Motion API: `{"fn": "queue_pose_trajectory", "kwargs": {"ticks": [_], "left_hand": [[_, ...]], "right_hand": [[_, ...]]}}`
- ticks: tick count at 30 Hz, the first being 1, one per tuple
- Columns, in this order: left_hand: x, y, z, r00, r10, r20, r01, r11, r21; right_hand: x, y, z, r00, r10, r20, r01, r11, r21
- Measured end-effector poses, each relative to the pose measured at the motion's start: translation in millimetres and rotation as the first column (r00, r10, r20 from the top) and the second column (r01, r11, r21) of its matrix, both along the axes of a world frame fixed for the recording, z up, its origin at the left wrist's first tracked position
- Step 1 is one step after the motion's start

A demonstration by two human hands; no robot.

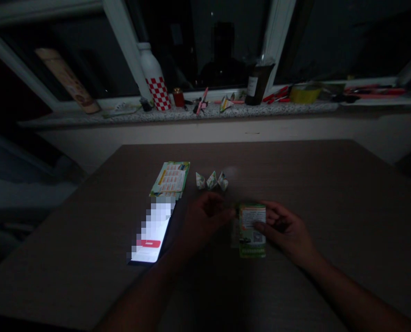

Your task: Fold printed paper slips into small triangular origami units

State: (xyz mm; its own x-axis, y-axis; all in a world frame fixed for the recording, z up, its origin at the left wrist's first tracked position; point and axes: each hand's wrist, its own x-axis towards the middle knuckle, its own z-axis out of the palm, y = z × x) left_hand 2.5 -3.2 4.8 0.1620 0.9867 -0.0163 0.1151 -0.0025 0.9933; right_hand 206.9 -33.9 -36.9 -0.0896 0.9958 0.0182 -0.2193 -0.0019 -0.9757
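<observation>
My right hand (290, 230) grips a small green and white printed card (253, 230) by its right edge. The thumb lies on the front, and the fingers are behind it. Text and a square code show on its face. Close to the card's left edge, my left hand (205, 221) is half curled, thumb and forefinger apart, with nothing visible in it. Just beyond it stand three small folded paper pieces (212, 180) in a row. To their left lies a stack of similar printed cards (170, 179), with calendar-like grids on top.
A lit phone (152, 233) lies left of my left forearm on the brown table (316, 175). Behind, the stone windowsill (205, 113) carries a checkered bottle (156, 78), a tan cylinder (68, 80), a small red jar (178, 97), a dark pouch (257, 85) and pens. The room is dim.
</observation>
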Motion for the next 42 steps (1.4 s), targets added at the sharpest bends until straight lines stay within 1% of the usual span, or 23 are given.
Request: {"fn": "queue_pose_trajectory", "kwargs": {"ticks": [2, 5, 8, 10, 12, 15, 19, 25, 30, 36, 42], "left_hand": [[0.6, 3.4, -7.0, 0.994, -0.083, 0.077, 0.090, 0.992, -0.093], [8.4, 2.1, -18.2, 0.978, -0.127, 0.168, 0.160, 0.965, -0.205], [17.1, -2.9, -26.5, 0.969, -0.121, 0.213, 0.175, 0.951, -0.256], [20.1, -4.9, -29.2, 0.967, -0.125, 0.220, 0.184, 0.945, -0.271], [20.6, -5.3, -29.9, 0.966, -0.136, 0.219, 0.193, 0.944, -0.268], [19.4, -4.5, -28.9, 0.968, -0.129, 0.213, 0.184, 0.948, -0.260], [18.7, -5.0, -27.0, 0.978, -0.106, 0.178, 0.147, 0.961, -0.234], [19.8, -7.4, -24.2, 0.980, -0.105, 0.167, 0.143, 0.962, -0.234], [18.7, -6.7, -24.1, 0.991, -0.075, 0.108, 0.097, 0.971, -0.219], [18.8, -6.6, -23.0, 0.994, -0.070, 0.079, 0.085, 0.974, -0.212], [19.6, -7.4, -20.1, 0.996, -0.059, 0.074, 0.074, 0.973, -0.221]], "right_hand": [[0.7, 0.5, 0.3, 0.999, -0.017, 0.028, 0.017, 1.000, 0.010], [0.5, 1.0, 0.8, 0.996, -0.053, 0.075, 0.051, 0.998, 0.032], [-0.5, 1.9, 0.2, 0.990, -0.079, 0.114, 0.075, 0.996, 0.041], [-1.2, 2.6, -0.6, 0.986, -0.093, 0.138, 0.087, 0.995, 0.045], [-1.6, 3.3, -0.9, 0.985, -0.096, 0.144, 0.090, 0.995, 0.052], [-0.9, 3.9, -0.4, 0.992, -0.056, 0.116, 0.051, 0.998, 0.046], [1.6, 4.6, 0.0, 0.999, -0.008, 0.053, 0.008, 1.000, -0.006], [2.1, 5.1, 1.2, 0.997, -0.062, 0.052, 0.065, 0.997, -0.043], [2.0, 4.8, 2.5, 0.996, -0.063, 0.057, 0.065, 0.997, -0.045], [2.5, 4.8, 0.8, 0.994, -0.076, 0.084, 0.079, 0.996, -0.040], [1.7, 4.7, 1.0, 0.994, -0.081, 0.070, 0.084, 0.996, -0.043]]}}
